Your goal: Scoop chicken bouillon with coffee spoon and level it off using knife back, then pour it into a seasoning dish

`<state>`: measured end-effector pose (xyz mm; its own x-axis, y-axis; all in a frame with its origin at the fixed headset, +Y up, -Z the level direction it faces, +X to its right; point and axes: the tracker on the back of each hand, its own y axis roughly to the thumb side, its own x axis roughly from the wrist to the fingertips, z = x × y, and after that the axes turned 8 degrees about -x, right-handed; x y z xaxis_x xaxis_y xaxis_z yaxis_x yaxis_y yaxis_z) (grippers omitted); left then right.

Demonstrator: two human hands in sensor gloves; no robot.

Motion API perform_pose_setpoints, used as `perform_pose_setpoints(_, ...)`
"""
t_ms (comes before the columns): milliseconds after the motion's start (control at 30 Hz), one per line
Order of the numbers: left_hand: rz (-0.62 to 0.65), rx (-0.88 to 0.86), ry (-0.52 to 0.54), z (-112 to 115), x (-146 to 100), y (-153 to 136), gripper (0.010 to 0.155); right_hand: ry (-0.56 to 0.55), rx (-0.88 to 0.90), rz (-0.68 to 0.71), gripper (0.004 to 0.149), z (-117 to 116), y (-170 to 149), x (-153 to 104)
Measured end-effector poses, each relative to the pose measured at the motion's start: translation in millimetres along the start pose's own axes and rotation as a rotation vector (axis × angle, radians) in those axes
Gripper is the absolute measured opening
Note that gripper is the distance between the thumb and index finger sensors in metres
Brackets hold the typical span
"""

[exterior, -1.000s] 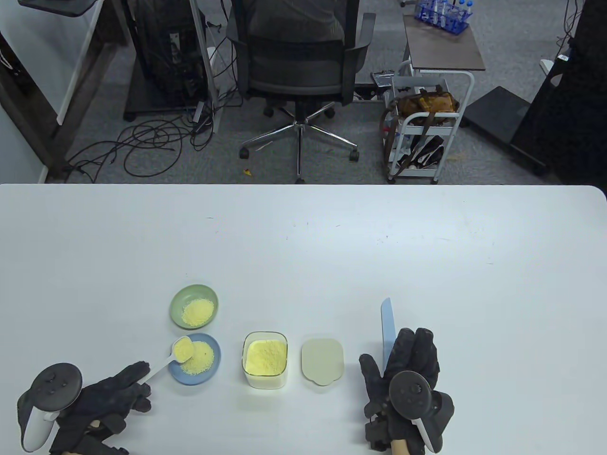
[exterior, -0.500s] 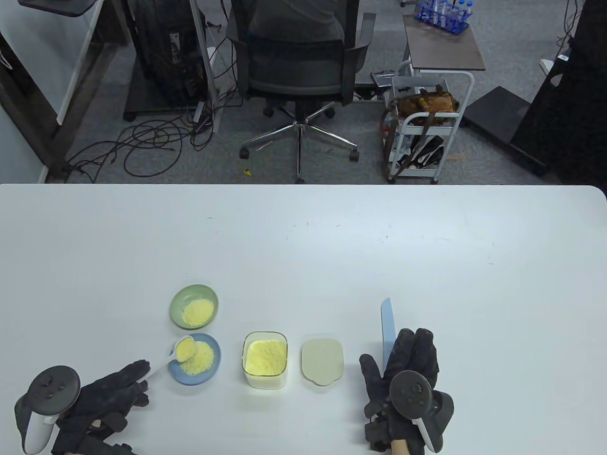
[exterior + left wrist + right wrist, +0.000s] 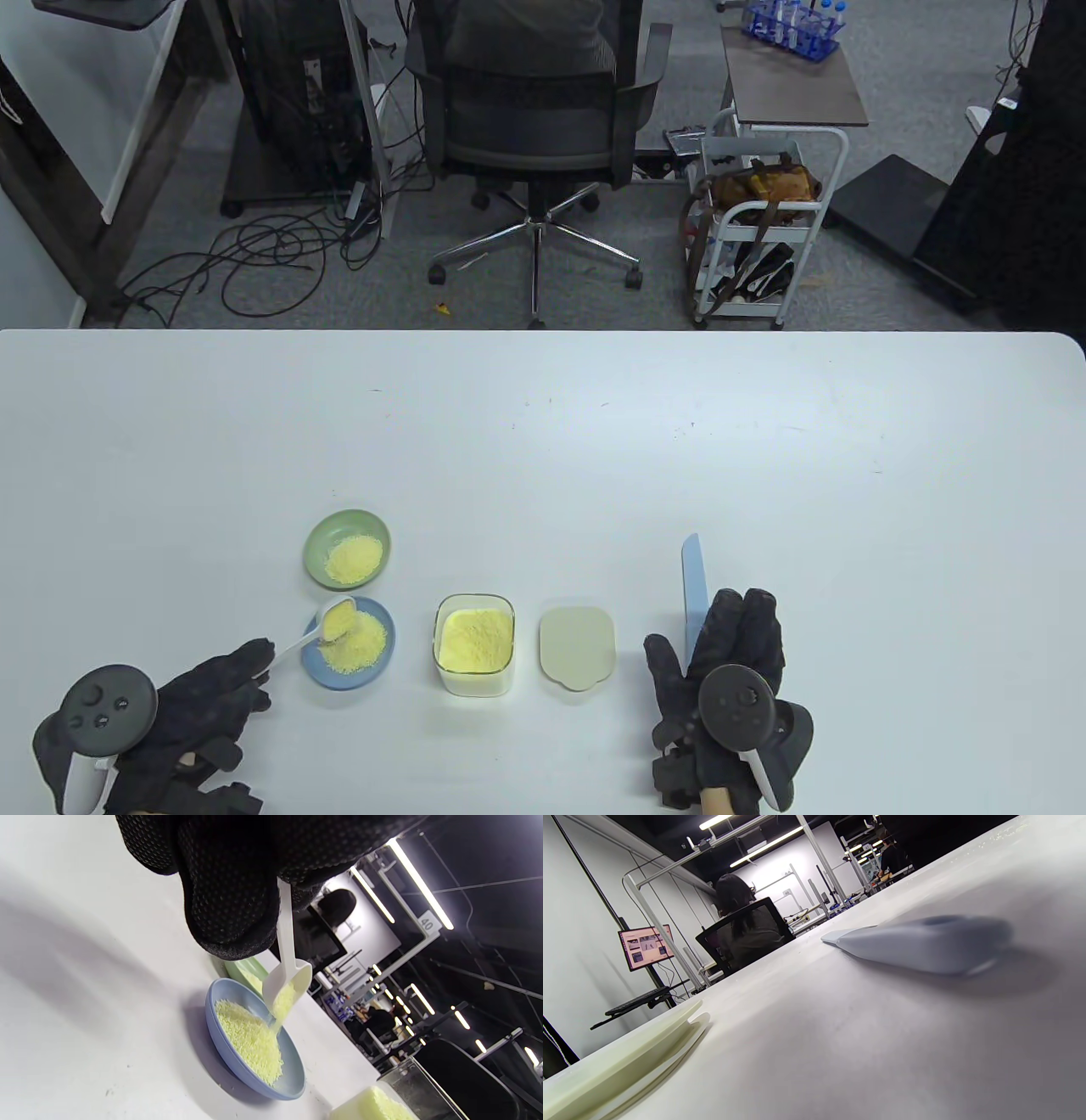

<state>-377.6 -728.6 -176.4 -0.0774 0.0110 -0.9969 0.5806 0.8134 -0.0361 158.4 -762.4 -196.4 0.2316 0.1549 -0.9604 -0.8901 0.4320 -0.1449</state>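
The big white counter [image 3: 543,441] holds everything, and the right hand [image 3: 721,671] lies flat on the light blue knife [image 3: 691,577], its grip loose with straight fingers. The left hand [image 3: 212,696] pinches the handle of the white coffee spoon [image 3: 335,618], tipped over the blue seasoning dish [image 3: 377,662]. The yellow bouillon [image 3: 282,1003] is pouring out, so this looks like the last step; next the spoon should tip more until it is empty.

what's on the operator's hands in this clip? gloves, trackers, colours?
Both hands wear black, dot-textured fabric gloves. The left hand and right hand each carry a dark grey round-headed tracker with small buttons and a white handle part, strapped on the back. No sleeves visible.
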Motion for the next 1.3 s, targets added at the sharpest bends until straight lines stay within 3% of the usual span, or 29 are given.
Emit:
perform_pose_setpoints(1000,0.049,0.013,-0.003,2.5,-1.0,2.4,0.04,-0.011,0.017,-0.008,0.084,0.9,-2.8,-0.4)
perform_pose_setpoints(1100,0.05,-0.045,-0.008,4.5,0.2,4.7,0.04,-0.011,0.018,-0.008,0.084,0.8,-2.9,-0.6)
perform_pose_setpoints(1300,0.065,-0.368,-0.112,15.3,10.5,17.6,0.044,-0.008,0.019,-0.008,0.084,0.7,-2.9,-0.7)
